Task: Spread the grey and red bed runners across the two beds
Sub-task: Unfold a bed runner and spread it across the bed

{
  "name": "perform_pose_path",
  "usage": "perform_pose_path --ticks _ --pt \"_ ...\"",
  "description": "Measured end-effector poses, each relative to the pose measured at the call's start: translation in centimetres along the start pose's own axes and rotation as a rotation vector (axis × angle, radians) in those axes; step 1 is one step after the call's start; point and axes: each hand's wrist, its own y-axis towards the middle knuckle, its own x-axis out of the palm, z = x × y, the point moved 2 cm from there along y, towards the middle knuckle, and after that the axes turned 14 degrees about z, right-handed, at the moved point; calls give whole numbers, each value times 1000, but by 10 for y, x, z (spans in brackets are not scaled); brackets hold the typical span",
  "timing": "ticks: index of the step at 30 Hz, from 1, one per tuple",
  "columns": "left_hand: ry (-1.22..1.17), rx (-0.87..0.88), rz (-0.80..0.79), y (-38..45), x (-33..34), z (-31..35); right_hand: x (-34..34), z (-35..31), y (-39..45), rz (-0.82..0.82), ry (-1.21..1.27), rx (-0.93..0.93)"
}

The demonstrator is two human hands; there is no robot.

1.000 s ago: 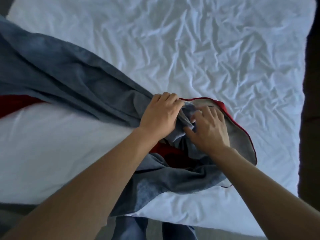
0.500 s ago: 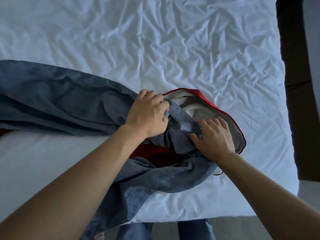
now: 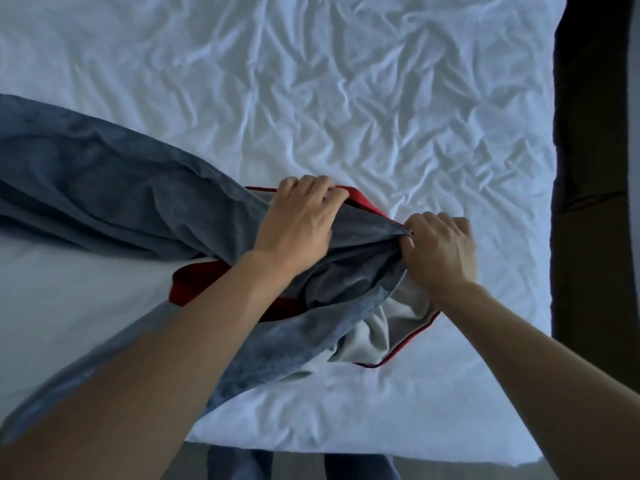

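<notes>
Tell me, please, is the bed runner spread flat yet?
No: the bed runner lies bunched, gripped by the left hand and right hand.

No text, label, brand, number or sign can be read anywhere in the view.
</notes>
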Motion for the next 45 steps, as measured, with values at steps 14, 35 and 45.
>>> perform_pose_path --ticks 14,35,45 --pt "-5 -128 108 113 34 59 3 35 49 -165 180 40" --pt "87 -75 -72 163 87 47 31 111 116 -347 29 226" --pt "112 -86 -91 165 94 35 37 110 107 -363 42 222"
